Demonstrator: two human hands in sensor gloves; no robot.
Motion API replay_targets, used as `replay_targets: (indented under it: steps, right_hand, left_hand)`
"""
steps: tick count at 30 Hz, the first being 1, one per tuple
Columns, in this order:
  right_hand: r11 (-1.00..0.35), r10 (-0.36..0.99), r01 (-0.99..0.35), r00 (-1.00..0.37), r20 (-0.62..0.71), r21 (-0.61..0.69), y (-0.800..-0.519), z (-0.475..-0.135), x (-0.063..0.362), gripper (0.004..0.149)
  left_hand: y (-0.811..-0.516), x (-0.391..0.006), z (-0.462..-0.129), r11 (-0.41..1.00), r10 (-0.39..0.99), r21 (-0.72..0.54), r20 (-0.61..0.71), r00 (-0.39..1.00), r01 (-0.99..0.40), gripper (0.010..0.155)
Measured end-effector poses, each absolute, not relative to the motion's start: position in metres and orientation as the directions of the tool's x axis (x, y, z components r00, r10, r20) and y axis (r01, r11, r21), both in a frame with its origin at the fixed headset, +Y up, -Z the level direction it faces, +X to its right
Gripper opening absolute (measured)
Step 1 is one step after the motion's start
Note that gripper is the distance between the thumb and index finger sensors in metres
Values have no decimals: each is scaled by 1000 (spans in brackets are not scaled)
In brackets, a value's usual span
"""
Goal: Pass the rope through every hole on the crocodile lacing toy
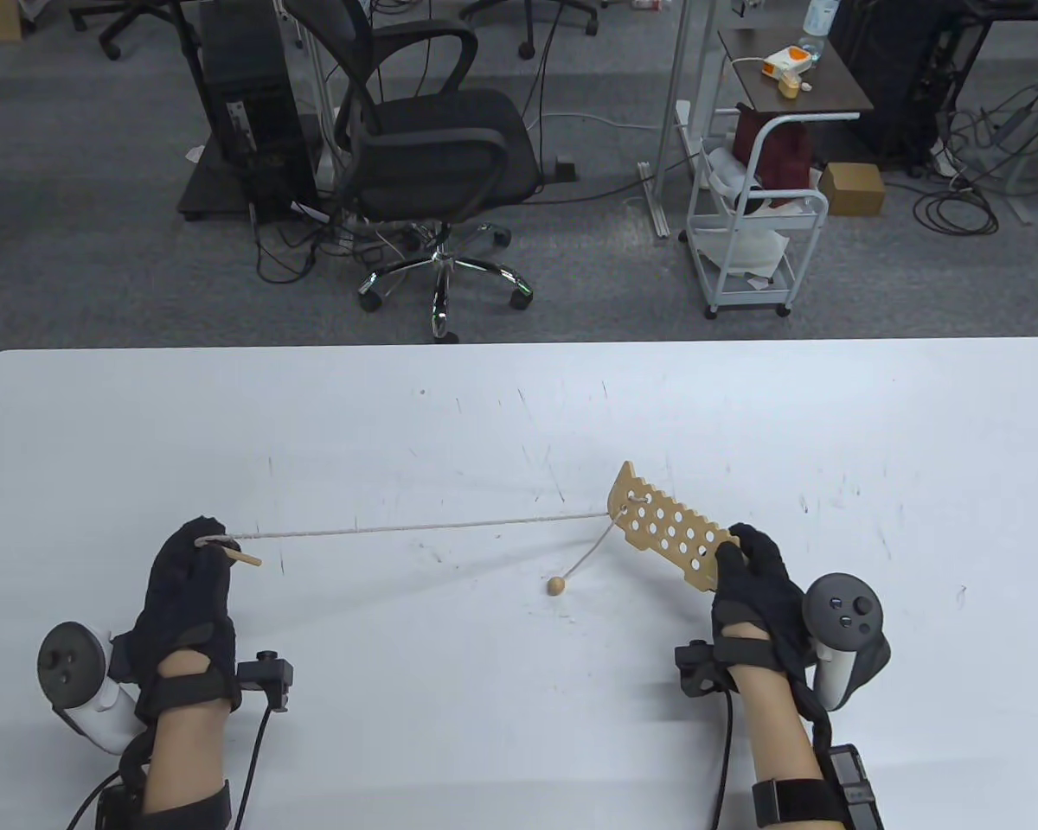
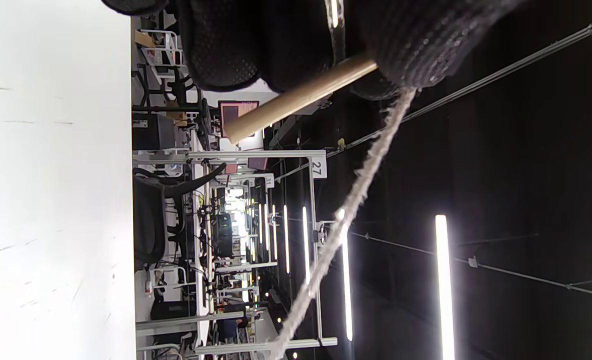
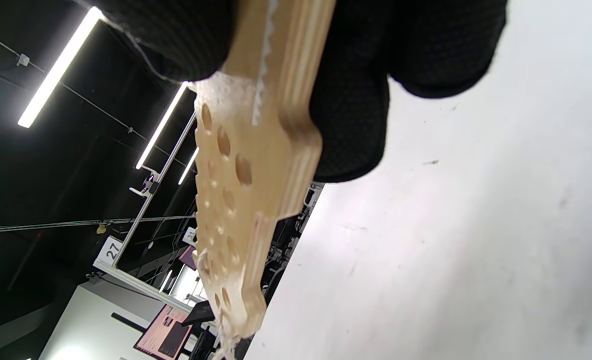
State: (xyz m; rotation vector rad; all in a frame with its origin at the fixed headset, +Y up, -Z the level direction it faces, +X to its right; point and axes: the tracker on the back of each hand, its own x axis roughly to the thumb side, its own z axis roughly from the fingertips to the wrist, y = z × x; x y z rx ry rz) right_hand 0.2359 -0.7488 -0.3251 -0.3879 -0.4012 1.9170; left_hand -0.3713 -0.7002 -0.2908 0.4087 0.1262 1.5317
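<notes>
Left hand around needle, its held end hidden.

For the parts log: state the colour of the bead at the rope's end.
Light tan wood, the bead lies on the table; table view shows it best.

In the table view the near end of the crocodile lacing toy is hidden under the right hand, so its full outline cannot be told. The butt of the wooden needle and the rope tied to it vanish inside the left hand. In the left wrist view the rope runs off the bottom edge. In the right wrist view the toy's far holes blur, too soft to count.
</notes>
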Motion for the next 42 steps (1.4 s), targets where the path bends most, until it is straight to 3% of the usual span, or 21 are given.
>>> replay_targets:
  steps: [10, 23, 34, 42]
  right_hand:
    - [-308, 945, -831, -321, -53, -463, -747, -324, 234, 47]
    - [-335, 924, -874, -378, 59, -353, -737, -322, 205, 47]
    - [-291, 945, -926, -318, 81, -240, -738, -317, 180, 47]
    - [-282, 946, -943, -304, 111, -177, -737, -313, 167, 47]
  left_hand:
    - [-702, -369, -291, -19, 984, 335, 173, 41, -942, 46]
    - [-706, -348, -301, 52, 982, 250, 162, 94, -967, 47]
    - [-714, -327, -307, 164, 976, 161, 118, 184, -973, 48]
    - [-721, -313, -312, 246, 962, 111, 93, 256, -963, 58]
